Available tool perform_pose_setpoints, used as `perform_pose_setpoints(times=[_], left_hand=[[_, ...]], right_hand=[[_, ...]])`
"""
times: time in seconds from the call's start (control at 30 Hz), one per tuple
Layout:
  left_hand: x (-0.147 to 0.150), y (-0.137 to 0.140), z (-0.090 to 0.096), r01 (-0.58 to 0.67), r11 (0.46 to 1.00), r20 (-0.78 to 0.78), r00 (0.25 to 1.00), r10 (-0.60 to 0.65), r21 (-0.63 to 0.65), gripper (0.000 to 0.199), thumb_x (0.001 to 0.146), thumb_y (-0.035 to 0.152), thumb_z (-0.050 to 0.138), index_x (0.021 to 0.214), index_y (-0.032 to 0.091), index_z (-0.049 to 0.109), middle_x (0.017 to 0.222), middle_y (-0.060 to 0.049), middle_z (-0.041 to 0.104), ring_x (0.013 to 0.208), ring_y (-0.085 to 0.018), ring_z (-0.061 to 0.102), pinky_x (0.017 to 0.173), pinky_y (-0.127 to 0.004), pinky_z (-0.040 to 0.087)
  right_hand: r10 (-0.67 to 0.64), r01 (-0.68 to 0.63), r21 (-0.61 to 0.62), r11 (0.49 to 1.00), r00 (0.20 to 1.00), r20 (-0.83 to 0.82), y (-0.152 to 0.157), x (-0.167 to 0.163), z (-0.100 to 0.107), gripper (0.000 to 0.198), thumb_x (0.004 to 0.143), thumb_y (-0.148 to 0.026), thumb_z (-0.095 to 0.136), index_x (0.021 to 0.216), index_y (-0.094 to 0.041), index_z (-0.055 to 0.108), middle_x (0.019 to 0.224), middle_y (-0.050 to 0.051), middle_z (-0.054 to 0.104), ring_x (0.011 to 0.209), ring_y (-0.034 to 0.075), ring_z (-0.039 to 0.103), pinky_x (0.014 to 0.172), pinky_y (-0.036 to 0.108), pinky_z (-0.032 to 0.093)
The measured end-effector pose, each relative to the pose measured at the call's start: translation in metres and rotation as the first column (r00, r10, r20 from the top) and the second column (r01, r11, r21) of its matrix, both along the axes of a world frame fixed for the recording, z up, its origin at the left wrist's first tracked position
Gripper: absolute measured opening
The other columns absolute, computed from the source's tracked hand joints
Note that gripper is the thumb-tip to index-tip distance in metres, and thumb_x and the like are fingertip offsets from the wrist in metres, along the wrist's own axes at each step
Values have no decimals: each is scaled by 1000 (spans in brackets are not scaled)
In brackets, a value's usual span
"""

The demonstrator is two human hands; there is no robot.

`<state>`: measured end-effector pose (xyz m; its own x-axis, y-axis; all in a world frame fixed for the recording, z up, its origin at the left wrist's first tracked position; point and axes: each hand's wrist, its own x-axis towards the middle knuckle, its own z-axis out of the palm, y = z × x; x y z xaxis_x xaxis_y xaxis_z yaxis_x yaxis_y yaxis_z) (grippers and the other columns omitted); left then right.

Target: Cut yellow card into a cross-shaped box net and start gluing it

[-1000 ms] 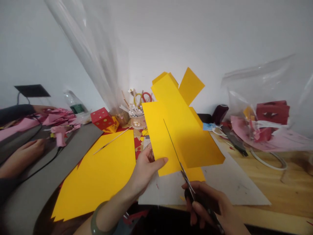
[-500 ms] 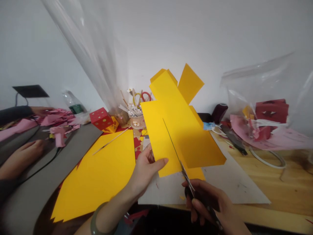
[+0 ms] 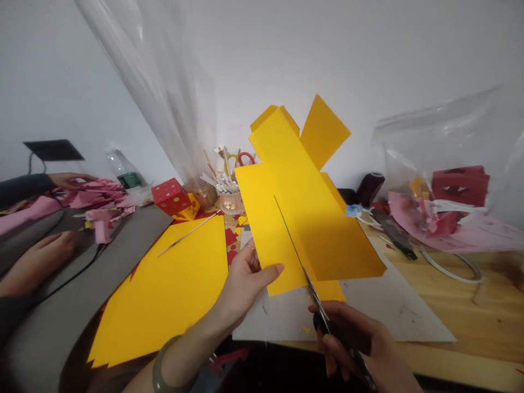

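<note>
A folded sheet of yellow card is held upright above the near middle of the worktable, over a grey board. The left hand pinches the card's lower left edge, thumb in front and fingers behind, while the right hand is closed around the dark handles of a pair of scissors, whose thin blades run up into the card along a slit. The card looks light and fairly stiff, holding its folds and flaps unsupported, though it would likely crease if squeezed; a grip close beside the cut line, as here, appears the steadiest place to take it. One second yellow sheet lies flat to the left on dark grey paper. One red box with yellow dots sits at the far side, beside one cup of sticks and tools. Another person's hand rests at the far left, and one clear plastic bag of red and pink scraps stands at the right.
</note>
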<state>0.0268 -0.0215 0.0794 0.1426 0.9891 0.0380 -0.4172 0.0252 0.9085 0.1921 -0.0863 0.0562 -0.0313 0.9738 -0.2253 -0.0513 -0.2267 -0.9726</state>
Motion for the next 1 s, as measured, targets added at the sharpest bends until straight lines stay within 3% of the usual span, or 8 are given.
perform_pose_setpoints(times=[0.37, 0.8, 1.0], left_hand=[[0, 0, 2, 10, 1000, 6, 1000, -10, 10, 34, 68, 11, 71, 99, 17, 60, 91, -1, 71, 81, -12, 64, 78, -24, 49], [-1, -1, 2, -17, 1000, -22, 1000, 17, 13, 33, 67, 14, 72, 99, 17, 61, 95, -4, 72, 86, -18, 66, 80, -29, 49], [0, -1, 1, 7, 1000, -16, 1000, -6, 19, 34, 68, 15, 71, 100, 18, 61, 99, -4, 71, 90, -18, 64, 83, -31, 48]], right_hand=[[-65, 65, -5, 998, 998, 4, -3, -5, 6, 28, 58, -30, 74, 81, -16, 67, 49, -6, 56, 37, 4, 46, 37, 15, 29], [-95, 97, -47, 994, 995, 42, -4, -7, 9, 31, 58, -38, 76, 82, -20, 67, 47, -7, 53, 36, 5, 42, 43, 20, 39], [-69, 69, -26, 997, 998, 14, -4, -5, 7, 31, 59, -37, 76, 82, -18, 66, 49, -7, 54, 38, 4, 44, 41, 18, 32]])
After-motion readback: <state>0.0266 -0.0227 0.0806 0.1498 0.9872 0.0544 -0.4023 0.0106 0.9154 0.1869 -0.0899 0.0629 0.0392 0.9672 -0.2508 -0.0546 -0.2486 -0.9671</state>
